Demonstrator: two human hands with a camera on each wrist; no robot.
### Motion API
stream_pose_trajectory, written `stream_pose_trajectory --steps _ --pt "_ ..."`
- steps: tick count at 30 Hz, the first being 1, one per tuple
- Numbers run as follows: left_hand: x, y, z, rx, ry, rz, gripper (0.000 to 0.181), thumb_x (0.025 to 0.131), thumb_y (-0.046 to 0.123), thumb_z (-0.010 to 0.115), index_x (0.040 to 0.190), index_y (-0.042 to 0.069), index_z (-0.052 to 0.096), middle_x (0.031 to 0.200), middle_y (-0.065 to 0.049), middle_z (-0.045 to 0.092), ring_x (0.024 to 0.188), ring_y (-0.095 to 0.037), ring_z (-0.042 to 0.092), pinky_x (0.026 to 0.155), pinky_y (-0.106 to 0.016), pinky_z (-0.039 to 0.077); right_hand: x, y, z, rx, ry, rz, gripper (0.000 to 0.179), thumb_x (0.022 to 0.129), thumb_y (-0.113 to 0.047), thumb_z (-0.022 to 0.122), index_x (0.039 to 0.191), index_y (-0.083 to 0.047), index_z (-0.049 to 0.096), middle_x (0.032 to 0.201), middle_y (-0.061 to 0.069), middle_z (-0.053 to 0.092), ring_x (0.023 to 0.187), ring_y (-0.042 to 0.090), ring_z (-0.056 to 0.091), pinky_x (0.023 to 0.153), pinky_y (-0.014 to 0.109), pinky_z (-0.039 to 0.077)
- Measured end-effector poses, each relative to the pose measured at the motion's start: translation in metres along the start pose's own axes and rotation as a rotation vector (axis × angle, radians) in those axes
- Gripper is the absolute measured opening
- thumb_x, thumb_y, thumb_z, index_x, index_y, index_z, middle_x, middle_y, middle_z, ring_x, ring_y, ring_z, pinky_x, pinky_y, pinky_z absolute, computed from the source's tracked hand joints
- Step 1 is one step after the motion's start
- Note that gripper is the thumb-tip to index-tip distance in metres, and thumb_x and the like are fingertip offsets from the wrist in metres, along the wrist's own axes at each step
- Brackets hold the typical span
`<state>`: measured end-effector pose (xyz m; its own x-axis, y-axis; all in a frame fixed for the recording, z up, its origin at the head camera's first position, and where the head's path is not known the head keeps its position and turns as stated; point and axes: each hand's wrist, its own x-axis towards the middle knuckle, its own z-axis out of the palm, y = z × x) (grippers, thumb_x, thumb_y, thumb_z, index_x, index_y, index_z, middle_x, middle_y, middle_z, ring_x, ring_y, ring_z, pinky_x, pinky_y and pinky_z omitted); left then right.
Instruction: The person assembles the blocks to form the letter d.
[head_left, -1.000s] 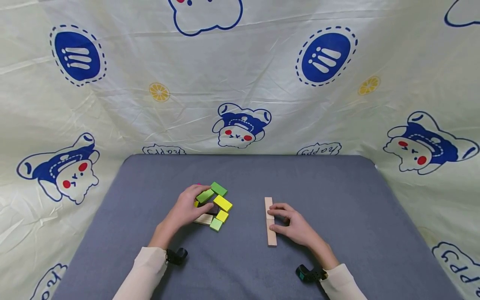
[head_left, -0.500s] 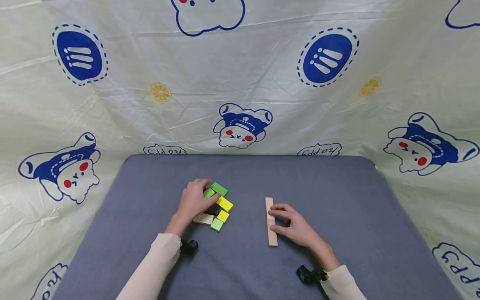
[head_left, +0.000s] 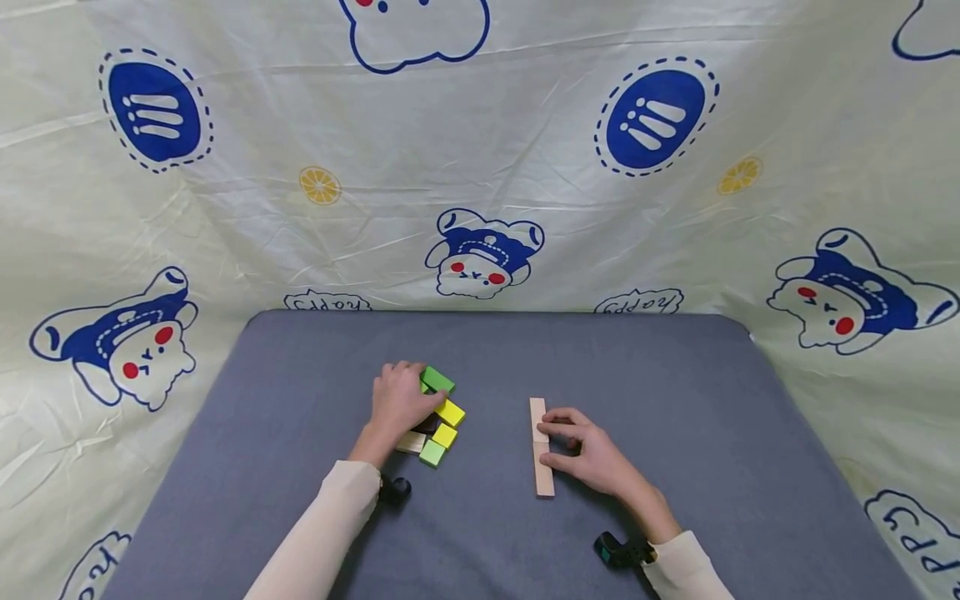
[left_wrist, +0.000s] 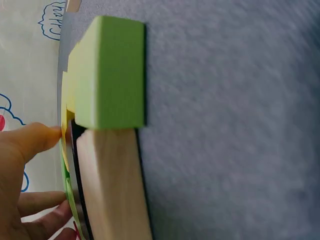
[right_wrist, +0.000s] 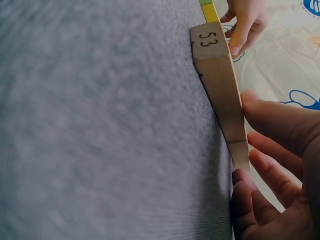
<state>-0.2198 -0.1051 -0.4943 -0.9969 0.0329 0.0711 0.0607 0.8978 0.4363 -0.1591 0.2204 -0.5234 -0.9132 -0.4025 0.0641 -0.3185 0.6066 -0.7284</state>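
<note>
My left hand (head_left: 401, 402) lies over a cluster of colored wooden blocks, its fingertips near the green block (head_left: 437, 380) and its thumb at the yellow block (head_left: 451, 413). In the left wrist view the thumb and fingers are spread along the cluster's top, beyond a light green block (left_wrist: 120, 75) and a plain wooden block (left_wrist: 115, 185). Part of the cluster is hidden under the palm. Two plain blocks stand end to end in a line; my right hand (head_left: 596, 454) rests its fingertips along them. The nearer block (right_wrist: 220, 85) bears the number 53.
A smaller yellow block (head_left: 445, 436) and a dark block (head_left: 427, 426) belong to the cluster. Grey cloth (head_left: 645, 358) covers the table, and a patterned curtain (head_left: 390, 233) hangs behind its far edge.
My left hand has slid right over the cluster, covering more of the green and dark blocks. The right hand and the plain blocks stay in place.
</note>
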Motion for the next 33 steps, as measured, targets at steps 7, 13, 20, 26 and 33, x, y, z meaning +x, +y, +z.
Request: stream_pose_trajectory --steps 7,13,20,26,33 --pt "0.005 0.008 0.003 0.023 -0.019 -0.069 0.066 0.085 0.047 0.079 0.133 0.004 0.067 0.130 -0.019 0.065 0.117 -0.039 0.053 0.098 -0.056 0.043 0.001 -0.002 -0.003 -0.022 -0.038 0.006 0.048 0.092 -0.026 0.079 0.135 -0.008 0.068 0.143 0.009 0.056 0.123 0.029 0.057 0.090 0.033 0.053" --pt "0.007 0.011 0.004 0.042 -0.033 -0.092 0.065 0.085 0.048 0.078 0.132 0.004 0.067 0.127 -0.018 0.065 0.115 -0.037 0.053 0.097 -0.054 0.043 0.001 -0.001 -0.006 -0.047 -0.040 -0.024 0.044 0.092 -0.025 0.079 0.132 -0.008 0.070 0.141 0.008 0.059 0.126 0.031 0.058 0.091 0.036 0.054" --pt "0.007 0.010 0.005 0.031 -0.031 -0.094 0.065 0.084 0.046 0.079 0.132 0.004 0.067 0.128 -0.018 0.065 0.116 -0.038 0.052 0.097 -0.055 0.042 0.001 -0.001 -0.006 -0.090 -0.020 -0.043 0.039 0.091 -0.022 0.080 0.127 -0.009 0.074 0.137 0.006 0.062 0.124 0.031 0.060 0.090 0.038 0.056" --pt "0.007 0.012 0.006 0.026 -0.025 -0.059 0.064 0.083 0.045 0.077 0.131 0.004 0.068 0.129 -0.018 0.065 0.115 -0.038 0.053 0.096 -0.054 0.043 0.000 0.001 -0.004 -0.069 -0.023 -0.062 0.033 0.091 -0.022 0.080 0.122 -0.011 0.077 0.133 0.003 0.064 0.123 0.030 0.061 0.091 0.036 0.055" --pt "0.007 0.012 0.008 0.033 -0.021 -0.047 0.063 0.082 0.046 0.077 0.129 0.005 0.069 0.126 -0.017 0.066 0.113 -0.036 0.053 0.094 -0.053 0.043 0.000 0.000 -0.005 -0.064 -0.027 -0.080 0.032 0.092 -0.025 0.079 0.121 -0.011 0.077 0.132 0.003 0.064 0.120 0.029 0.062 0.088 0.033 0.055"
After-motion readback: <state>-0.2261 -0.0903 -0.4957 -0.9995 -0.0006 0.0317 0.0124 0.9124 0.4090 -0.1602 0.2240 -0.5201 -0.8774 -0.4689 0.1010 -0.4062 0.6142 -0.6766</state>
